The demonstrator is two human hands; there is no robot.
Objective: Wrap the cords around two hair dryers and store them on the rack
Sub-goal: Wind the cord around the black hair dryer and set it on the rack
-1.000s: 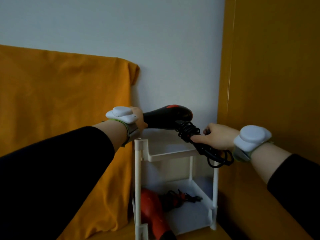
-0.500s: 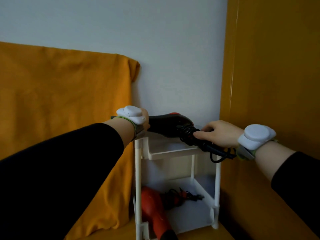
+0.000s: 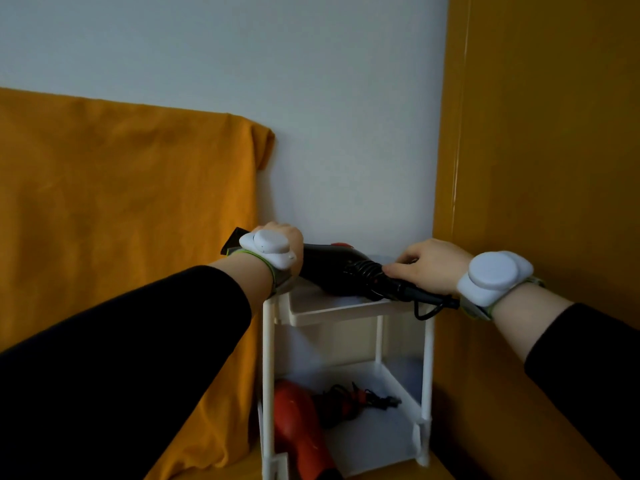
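Left hand point(image 3: 284, 235) is mostly hidden behind a white wrist unit point(image 3: 268, 245); what shows wraps the black hair dryer point(image 3: 329, 265) at its barrel. Right hand point(image 3: 429, 266) curls over the handle beside the coiled cord point(image 3: 363, 270). The dryer is at the top shelf of the white plastic rack point(image 3: 427, 358), contact unclear, handle overhanging the right edge. Red hair dryer point(image 3: 298, 420) sits on the bottom shelf, nose cut off. Soft orange cloth point(image 3: 121, 220) hangs left of the rack, and a glossy yellow panel point(image 3: 536, 168) is close on its right.
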